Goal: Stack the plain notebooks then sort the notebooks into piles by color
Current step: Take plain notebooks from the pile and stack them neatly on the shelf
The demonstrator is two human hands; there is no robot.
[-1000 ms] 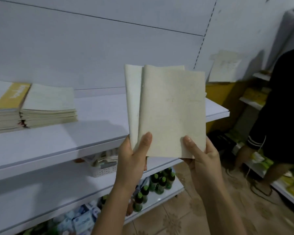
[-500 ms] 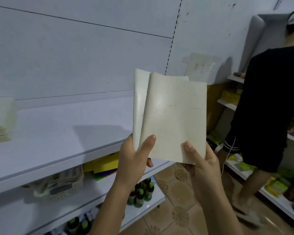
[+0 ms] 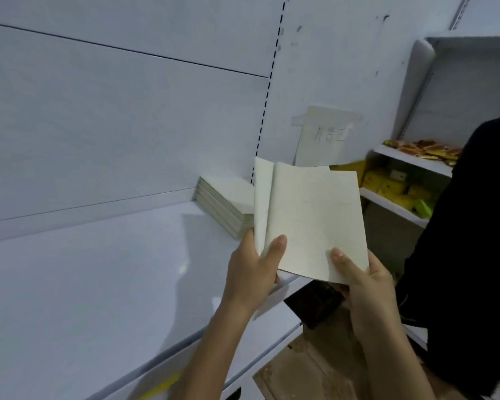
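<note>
I hold two plain cream notebooks [image 3: 315, 220] upright in front of me, one overlapping the other. My left hand [image 3: 253, 269] grips their lower left corner, thumb on the front cover. At the lower right corner my right hand [image 3: 361, 281] grips them the same way. Behind them, a stack of several plain cream notebooks [image 3: 228, 202] lies on the white shelf [image 3: 98, 284] at its far right end, against the back wall. The held notebooks hide the right part of that stack.
A person in dark clothes [image 3: 468, 255] stands close on the right. Beyond are white side shelves [image 3: 410, 160] with yellow and orange goods. A paper note [image 3: 326, 137] is taped to the wall. Tiled floor [image 3: 309, 370] shows below.
My view has swung right along the shelf: the left piles have left the frame and a cream stack at the shelf's right end has come into sight. Both hands keep their grip on the notebooks.
</note>
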